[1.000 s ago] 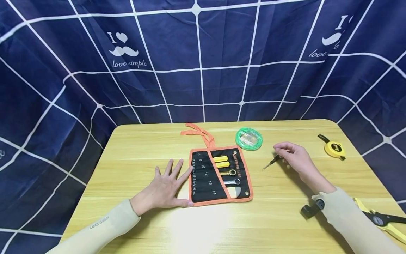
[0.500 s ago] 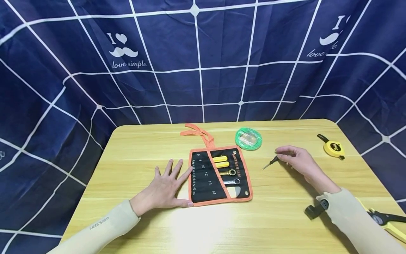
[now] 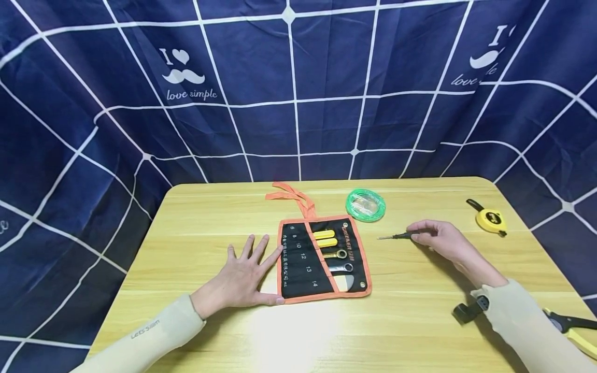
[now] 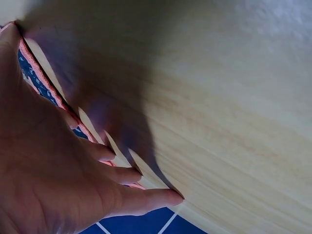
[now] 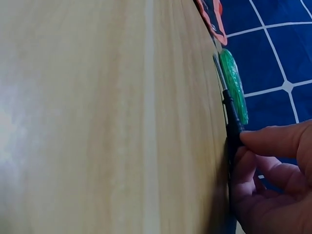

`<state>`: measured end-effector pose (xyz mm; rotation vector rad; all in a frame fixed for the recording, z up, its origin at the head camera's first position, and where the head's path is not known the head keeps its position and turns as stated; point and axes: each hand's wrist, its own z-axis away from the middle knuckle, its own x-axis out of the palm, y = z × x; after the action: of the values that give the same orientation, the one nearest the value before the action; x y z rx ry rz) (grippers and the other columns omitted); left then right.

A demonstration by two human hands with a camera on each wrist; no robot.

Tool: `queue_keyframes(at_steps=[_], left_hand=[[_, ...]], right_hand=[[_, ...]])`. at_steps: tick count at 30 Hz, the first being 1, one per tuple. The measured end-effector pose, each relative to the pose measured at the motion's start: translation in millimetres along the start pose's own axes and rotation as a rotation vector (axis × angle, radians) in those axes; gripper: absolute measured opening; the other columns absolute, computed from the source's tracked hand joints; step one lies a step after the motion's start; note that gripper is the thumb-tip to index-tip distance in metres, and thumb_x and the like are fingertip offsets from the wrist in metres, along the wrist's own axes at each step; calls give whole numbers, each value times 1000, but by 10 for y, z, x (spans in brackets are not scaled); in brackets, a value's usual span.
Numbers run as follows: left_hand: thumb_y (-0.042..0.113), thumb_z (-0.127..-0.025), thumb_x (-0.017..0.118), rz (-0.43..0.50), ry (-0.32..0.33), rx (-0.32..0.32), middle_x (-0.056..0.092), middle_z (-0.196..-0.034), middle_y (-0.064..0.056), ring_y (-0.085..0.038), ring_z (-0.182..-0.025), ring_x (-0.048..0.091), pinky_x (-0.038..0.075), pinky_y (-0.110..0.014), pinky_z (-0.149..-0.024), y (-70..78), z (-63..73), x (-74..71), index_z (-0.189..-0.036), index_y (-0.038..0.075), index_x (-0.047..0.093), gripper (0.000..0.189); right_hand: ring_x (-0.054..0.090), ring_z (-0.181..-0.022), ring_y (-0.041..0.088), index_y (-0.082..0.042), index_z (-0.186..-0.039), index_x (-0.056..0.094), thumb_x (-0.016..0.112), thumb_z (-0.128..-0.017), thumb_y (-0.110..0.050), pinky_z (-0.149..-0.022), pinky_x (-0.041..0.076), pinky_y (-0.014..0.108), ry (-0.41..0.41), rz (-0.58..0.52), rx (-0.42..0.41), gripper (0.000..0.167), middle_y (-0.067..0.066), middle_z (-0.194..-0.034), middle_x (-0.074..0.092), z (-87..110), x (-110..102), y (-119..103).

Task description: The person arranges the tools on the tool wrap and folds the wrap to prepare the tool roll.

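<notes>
My left hand (image 3: 240, 277) lies spread on the table, its thumb and forefinger at the left edge of a black tool pouch (image 3: 293, 267) with orange trim. In the left wrist view the fingertips press along that orange edge (image 4: 48, 80). Yellow handles (image 3: 325, 242), two ring-ended wrenches (image 3: 342, 267) and a pale rounded blade (image 3: 344, 283) stick out of the pockets. To the right of the pouch, my right hand (image 3: 440, 241) pinches a small black-handled screwdriver (image 3: 402, 235) between thumb and fingers. Its metal shaft (image 5: 219, 70) points left, low over the table.
A green coil (image 3: 353, 212) of wire in clear wrap sits behind the pouch, near its orange ties (image 3: 303, 199). At the far right is a yellow tape measure (image 3: 492, 220). A yellow-and-black handled tool (image 3: 578, 326) lies by the right sleeve. Blue grid cloth (image 3: 261, 129) surrounds the table.
The screwdriver has swung from slanting toward the front to lying nearly level, pointing left at the pouch. My right hand has shifted slightly right and nearer. The left hand stays put.
</notes>
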<state>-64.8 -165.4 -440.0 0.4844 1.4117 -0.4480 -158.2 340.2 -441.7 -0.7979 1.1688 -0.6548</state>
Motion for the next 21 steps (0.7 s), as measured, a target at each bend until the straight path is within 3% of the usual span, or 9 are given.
queue_keyframes(at_steps=[6,15,21], left_hand=[[90,-89,59,11,-10,-6,29,-172,-30,-64,-151,33,37,-91,-93,3,3,5,-173,15,33,116],[98,-87,47,-15,12,-7,25,-175,-27,-62,-153,29,37,-91,-94,-64,-16,171,-176,19,27,120],[93,-88,56,1,-23,-14,27,-174,-29,-63,-152,30,36,-91,-95,-16,-10,52,-174,15,31,119]], right_hand=[[56,-75,11,14,-132,65,73,-102,-3,-64,49,28,-29,-11,-14,35,4,-94,69,22,11,-16],[58,-78,12,14,-131,64,72,-104,-4,-65,49,29,-58,-24,-23,34,9,-103,70,36,24,-7],[63,-84,9,14,-135,62,69,-108,-9,-67,50,29,-43,-77,-14,36,2,-103,76,33,31,7]])
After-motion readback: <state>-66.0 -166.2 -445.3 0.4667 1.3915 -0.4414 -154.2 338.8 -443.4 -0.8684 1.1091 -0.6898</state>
